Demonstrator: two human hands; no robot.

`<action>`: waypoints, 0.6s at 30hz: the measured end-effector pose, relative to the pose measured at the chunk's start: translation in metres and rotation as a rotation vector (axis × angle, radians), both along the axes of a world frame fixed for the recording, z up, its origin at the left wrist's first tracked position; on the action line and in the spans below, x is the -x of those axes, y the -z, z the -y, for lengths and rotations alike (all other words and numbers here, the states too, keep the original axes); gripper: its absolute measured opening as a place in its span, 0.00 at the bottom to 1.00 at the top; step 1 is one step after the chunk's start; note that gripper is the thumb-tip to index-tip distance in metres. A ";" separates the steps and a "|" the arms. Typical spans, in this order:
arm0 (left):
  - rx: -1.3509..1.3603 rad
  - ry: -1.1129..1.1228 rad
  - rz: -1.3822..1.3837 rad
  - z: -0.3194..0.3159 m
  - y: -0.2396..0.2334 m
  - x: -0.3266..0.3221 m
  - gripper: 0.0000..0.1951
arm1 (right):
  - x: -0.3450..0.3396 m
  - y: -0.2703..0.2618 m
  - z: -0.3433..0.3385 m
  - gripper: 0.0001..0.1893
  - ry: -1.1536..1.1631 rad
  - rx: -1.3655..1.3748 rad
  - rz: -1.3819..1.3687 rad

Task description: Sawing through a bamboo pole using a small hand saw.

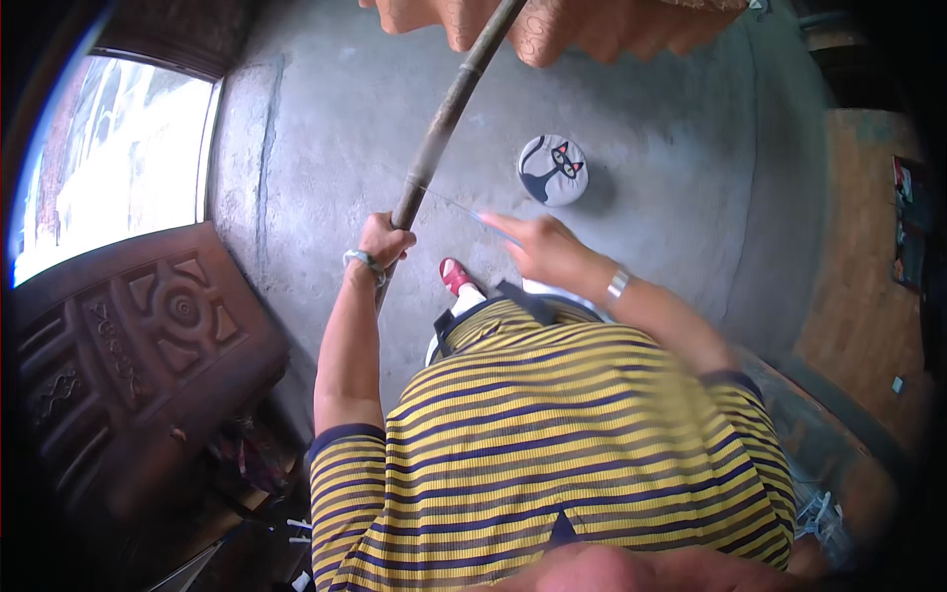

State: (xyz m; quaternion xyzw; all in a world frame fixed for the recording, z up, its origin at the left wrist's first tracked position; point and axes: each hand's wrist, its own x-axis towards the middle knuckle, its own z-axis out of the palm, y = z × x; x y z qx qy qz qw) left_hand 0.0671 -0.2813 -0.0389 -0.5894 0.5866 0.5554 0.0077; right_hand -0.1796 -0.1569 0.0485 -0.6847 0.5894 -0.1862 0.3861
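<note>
My left hand (386, 240) is wrapped around a long bamboo pole (447, 122) near its lower end. The pole slants up and to the right, passing in front of an orange ruffled cloth (544, 33). My right hand (551, 250), slightly blurred, pinches a thin blue strip (501, 232). From it a fine line (447, 198) runs left to the pole just above my left hand. Whether that line is a cord, a wire or a narrow blade, I cannot tell.
A round stool (554, 170) with a cat-patterned cover stands on the grey concrete floor (333, 133). At left, a carved wooden door panel (163, 318) stands by a bright opening (126, 148). A brown wooden surface (851, 259) lies at right.
</note>
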 end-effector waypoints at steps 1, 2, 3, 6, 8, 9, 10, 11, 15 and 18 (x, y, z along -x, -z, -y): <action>-0.020 -0.008 0.027 -0.002 0.005 -0.004 0.09 | 0.011 0.001 -0.015 0.27 -0.011 0.003 -0.001; -0.042 -0.015 0.052 -0.004 0.007 -0.005 0.09 | 0.023 0.003 -0.033 0.26 0.003 0.157 0.040; -0.036 -0.018 0.052 -0.002 0.006 -0.002 0.09 | 0.028 0.009 -0.040 0.26 0.025 0.314 0.083; -0.062 0.013 0.013 -0.009 0.001 0.002 0.09 | -0.006 0.038 -0.001 0.24 0.059 0.142 0.041; -0.050 -0.005 0.005 -0.003 0.003 -0.001 0.10 | -0.014 0.040 0.019 0.24 0.043 0.077 -0.020; -0.055 -0.004 0.005 -0.010 0.005 0.002 0.10 | -0.015 0.034 0.015 0.23 0.047 0.089 0.000; -0.089 0.008 -0.028 -0.015 0.006 0.007 0.10 | -0.018 0.030 0.017 0.23 0.045 0.110 0.023; -0.123 0.019 -0.062 -0.020 0.007 0.011 0.10 | -0.017 0.027 0.014 0.23 0.039 0.114 0.027; -0.189 -0.006 -0.176 -0.044 0.023 0.023 0.11 | -0.003 0.010 0.001 0.23 -0.023 -0.085 -0.066; 0.155 0.083 0.005 -0.035 0.018 0.020 0.12 | -0.010 0.013 0.009 0.23 -0.008 -0.037 -0.084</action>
